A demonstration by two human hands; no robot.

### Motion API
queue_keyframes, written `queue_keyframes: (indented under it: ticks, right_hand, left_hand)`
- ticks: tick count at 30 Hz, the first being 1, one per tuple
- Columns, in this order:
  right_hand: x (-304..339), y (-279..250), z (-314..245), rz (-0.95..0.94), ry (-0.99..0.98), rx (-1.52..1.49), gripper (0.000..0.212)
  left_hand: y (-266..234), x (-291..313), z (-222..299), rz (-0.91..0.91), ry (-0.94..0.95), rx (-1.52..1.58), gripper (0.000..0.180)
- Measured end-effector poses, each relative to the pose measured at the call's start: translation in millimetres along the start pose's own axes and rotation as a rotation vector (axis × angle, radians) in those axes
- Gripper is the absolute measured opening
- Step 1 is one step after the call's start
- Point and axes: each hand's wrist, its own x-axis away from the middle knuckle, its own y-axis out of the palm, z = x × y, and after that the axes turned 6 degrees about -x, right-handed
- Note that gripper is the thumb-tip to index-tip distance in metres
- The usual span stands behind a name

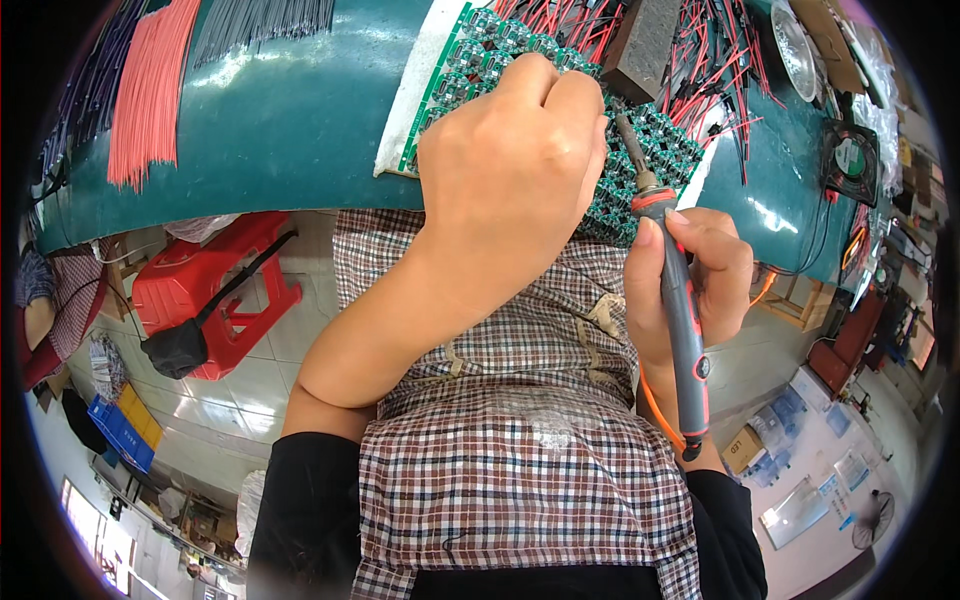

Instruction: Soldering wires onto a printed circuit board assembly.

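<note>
My right hand (722,262) grips a grey and red soldering iron (682,305) like a pen, its metal tip pointing up and left over a panel of small green circuit boards (465,55). An orange cord hangs from the iron's lower end. My left hand (505,165) is closed above the same panel, its knuckles toward me. Its fingertips are hidden, so whatever they pinch does not show. Just beyond the hands a dark rectangular block (645,50) rests on the panel, amid red and black wires (715,75). A white board (405,125) lies under the panel.
On the green table (280,120), bundles of pink-red wires (155,90) and dark wires (265,25) lie at the left. A small black fan (850,160) and a metal dish (793,50) are at the right. A red stool (215,295) stands below the table's left edge.
</note>
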Motion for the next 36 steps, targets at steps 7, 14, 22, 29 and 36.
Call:
queue_keyframes:
  ticks: [7,14,22,29,36]
  right_hand:
    - [-7,3,-5,0.001,-0.064,0.076,0.027]
    - [-12,-3,-10,-0.013,0.043,0.031,0.027]
    - [-7,-8,-7,0.004,-0.040,-0.038,0.027]
    - [-14,2,-5,-0.027,-0.047,-0.086,0.027]
    - [-15,8,-3,-0.016,-0.036,-0.073,0.029]
  left_hand:
    - [1,-1,1,-0.007,0.006,0.023,0.011]
    - [-5,-1,-2,0.040,-0.002,0.087,0.011]
    - [-12,-1,-8,0.070,-0.004,-0.002,0.011]
    - [-11,-2,-11,0.080,-0.004,-0.002,0.011]
    - [-10,-3,-13,0.091,0.031,0.006,0.013]
